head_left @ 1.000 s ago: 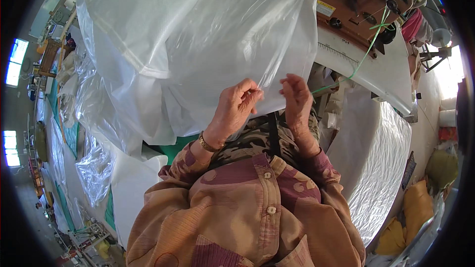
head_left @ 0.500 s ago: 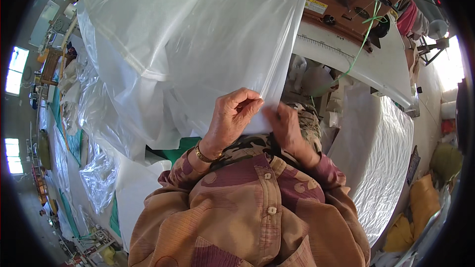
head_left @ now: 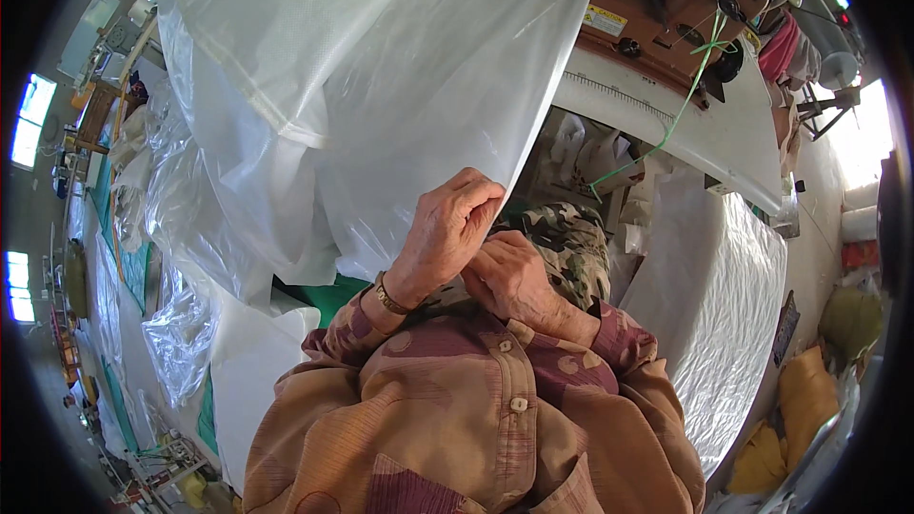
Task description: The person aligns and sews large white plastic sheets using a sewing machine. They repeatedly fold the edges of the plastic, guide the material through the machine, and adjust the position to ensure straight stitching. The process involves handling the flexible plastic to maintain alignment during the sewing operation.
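Note:
A large sheet of white woven plastic with glossy clear film (head_left: 428, 86) hangs down in front of me. Its right edge is drawn into a straight line from the brown sewing machine (head_left: 657, 9) at the upper right. My left hand (head_left: 446, 228), with a gold-coloured watch at the wrist, pinches that edge between thumb and fingers. Just below and to the right of it, my right hand (head_left: 519, 278) is closed over the lower part of the same edge, above my lap. Its fingertips are turned under and partly hidden.
A white work table (head_left: 705, 148) with a printed scale lies under the machine. Green twine (head_left: 687, 95) hangs from the machine over the table edge. A tall stack of white plastic sheets (head_left: 709, 314) stands at my right. Crumpled clear film (head_left: 186, 324) lies at left.
My right hand has come left and down, from a blurred position right of my left hand to just below it. The sheet's edge is straighter, and its bunched folds have flattened.

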`<state>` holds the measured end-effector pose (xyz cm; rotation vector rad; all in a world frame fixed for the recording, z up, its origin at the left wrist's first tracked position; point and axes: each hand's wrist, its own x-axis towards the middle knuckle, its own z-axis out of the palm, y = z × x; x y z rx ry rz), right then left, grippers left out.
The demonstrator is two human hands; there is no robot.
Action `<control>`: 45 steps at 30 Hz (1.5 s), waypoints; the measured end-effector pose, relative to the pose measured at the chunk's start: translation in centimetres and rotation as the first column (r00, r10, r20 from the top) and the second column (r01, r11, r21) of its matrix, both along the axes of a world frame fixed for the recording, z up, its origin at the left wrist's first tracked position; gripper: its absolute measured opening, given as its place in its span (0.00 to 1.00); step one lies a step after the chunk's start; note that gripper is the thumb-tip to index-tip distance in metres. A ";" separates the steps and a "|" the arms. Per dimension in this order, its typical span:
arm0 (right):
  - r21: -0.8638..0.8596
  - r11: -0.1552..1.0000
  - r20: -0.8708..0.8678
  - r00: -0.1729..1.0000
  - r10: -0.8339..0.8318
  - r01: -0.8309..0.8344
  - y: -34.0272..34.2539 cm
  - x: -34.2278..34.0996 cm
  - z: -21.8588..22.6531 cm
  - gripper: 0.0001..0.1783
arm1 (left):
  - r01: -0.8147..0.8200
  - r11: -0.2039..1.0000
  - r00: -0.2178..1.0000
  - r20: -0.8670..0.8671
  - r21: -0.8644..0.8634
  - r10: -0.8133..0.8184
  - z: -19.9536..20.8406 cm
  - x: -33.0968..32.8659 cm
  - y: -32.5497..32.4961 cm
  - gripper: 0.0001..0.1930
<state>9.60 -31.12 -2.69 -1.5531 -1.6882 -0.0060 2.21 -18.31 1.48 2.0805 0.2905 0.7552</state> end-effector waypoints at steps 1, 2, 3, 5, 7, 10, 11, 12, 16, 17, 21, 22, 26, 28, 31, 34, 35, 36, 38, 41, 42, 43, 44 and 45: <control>-0.012 1.000 0.024 1.000 0.018 -0.018 0.0 0.0 0.1 0.08 | -0.004 1.000 0.999 0.044 0.000 0.004 -0.2 0.1 -0.1 0.03; -0.026 0.999 0.042 0.998 0.045 -0.044 0.0 -0.1 0.0 0.08 | 0.002 1.000 0.999 0.046 -0.018 -0.002 -0.4 0.0 -0.1 0.03; -0.039 0.997 0.060 0.996 0.072 -0.070 0.1 -0.2 -0.1 0.07 | 0.008 0.999 0.999 0.047 -0.035 -0.006 -0.6 -0.3 0.0 0.03; -0.045 0.988 0.114 0.982 0.150 -0.145 0.3 0.2 0.0 0.07 | 0.000 0.996 1.000 -0.018 -0.088 -0.002 -0.3 -0.6 0.0 0.04; -0.031 0.970 0.191 0.951 0.242 -0.240 0.9 1.6 0.6 0.05 | -0.027 0.987 0.989 -0.149 -0.155 0.004 0.6 -0.9 -0.1 0.05; 0.154 0.924 0.054 0.937 0.345 -0.349 2.3 5.6 -0.4 0.05 | -0.083 0.981 0.991 -0.118 -0.177 0.063 -0.1 -1.3 -0.1 0.09; -0.029 0.984 -0.507 0.851 0.137 -0.176 1.8 6.5 -1.6 0.07 | -0.114 0.958 0.991 -0.102 -0.264 0.090 0.2 -1.3 -0.4 0.11; -0.001 0.995 -0.697 0.713 -0.074 0.102 3.1 6.8 -3.4 0.10 | -0.141 0.926 0.989 -0.088 -0.350 0.117 0.4 -1.4 -0.8 0.12; -0.053 0.996 -0.774 0.628 -0.085 0.069 9.5 5.3 -1.3 0.09 | -0.081 0.931 0.993 0.046 -0.356 0.104 0.8 -1.9 -1.4 0.17; -0.069 0.991 -0.717 0.696 0.032 -0.117 10.4 4.6 -1.0 0.10 | -0.056 0.942 0.993 0.076 -0.331 0.086 1.0 -1.9 -1.5 0.17; -0.103 0.954 -0.568 0.803 0.177 -0.283 10.3 5.5 -0.7 0.11 | -0.075 0.986 0.995 0.052 -0.146 0.084 1.5 -2.0 -1.6 0.18; -0.091 0.978 -0.543 0.833 0.108 -0.187 10.0 6.3 -0.9 0.11 | -0.091 0.991 0.995 0.032 -0.094 0.094 1.3 -1.9 -1.6 0.19; 0.001 0.940 -0.731 0.642 -0.232 0.341 9.8 12.1 -1.4 0.15 | -0.087 0.993 0.996 -0.018 0.083 0.089 0.9 -1.1 -1.9 0.19; 0.023 0.868 -0.799 0.531 -0.283 0.497 9.9 16.3 -0.6 0.21 | -0.069 0.993 0.996 -0.047 0.098 0.074 0.3 -0.5 -2.1 0.18; 0.050 0.833 -0.746 0.575 -0.336 0.551 11.0 19.4 2.5 0.24 | -0.028 0.988 0.998 -0.043 0.150 0.034 -0.3 0.9 -2.2 0.16; -0.166 0.806 -0.596 0.593 -0.541 0.568 11.9 22.7 5.5 0.26 | 0.043 0.974 0.999 0.002 0.221 -0.044 -0.9 2.4 -2.0 0.16; -0.194 0.731 -0.498 0.576 -0.648 0.654 12.4 23.5 5.9 0.27 | 0.050 0.981 0.999 -0.018 0.189 -0.047 -1.1 2.6 -2.0 0.15; -0.211 0.646 -0.394 0.541 -0.743 0.734 13.5 24.1 6.3 0.27 | 0.055 0.986 0.998 -0.038 0.157 -0.050 -1.3 2.7 -1.9 0.15; -0.225 0.580 -0.325 0.500 -0.802 0.783 14.5 24.0 7.0 0.30 | 0.055 0.993 0.997 -0.054 0.104 -0.049 -1.6 2.7 -1.9 0.15; -0.271 0.569 -0.344 0.474 -0.811 0.777 15.3 23.6 7.5 0.30 | 0.067 0.996 0.997 -0.053 0.066 -0.063 -1.9 3.0 -1.8 0.14; -0.279 0.577 -0.343 0.481 -0.807 0.768 15.3 23.6 7.0 0.30 | 0.072 0.995 0.995 -0.070 0.068 -0.067 -1.8 3.1 -1.7 0.15; -0.286 0.585 -0.343 0.489 -0.802 0.759 15.2 23.5 6.4 0.30 | 0.077 0.995 0.994 -0.086 0.070 -0.070 -1.7 3.1 -1.6 0.15; -0.287 0.600 -0.343 0.505 -0.792 0.746 15.4 23.4 6.0 0.29 | 0.075 0.994 0.994 -0.091 0.079 -0.068 -1.8 3.1 -1.3 0.15; -0.277 0.605 -0.310 0.526 -0.792 0.747 15.3 22.9 5.2 0.29 | 0.074 0.993 0.993 -0.096 0.088 -0.066 -2.1 3.0 -1.1 0.15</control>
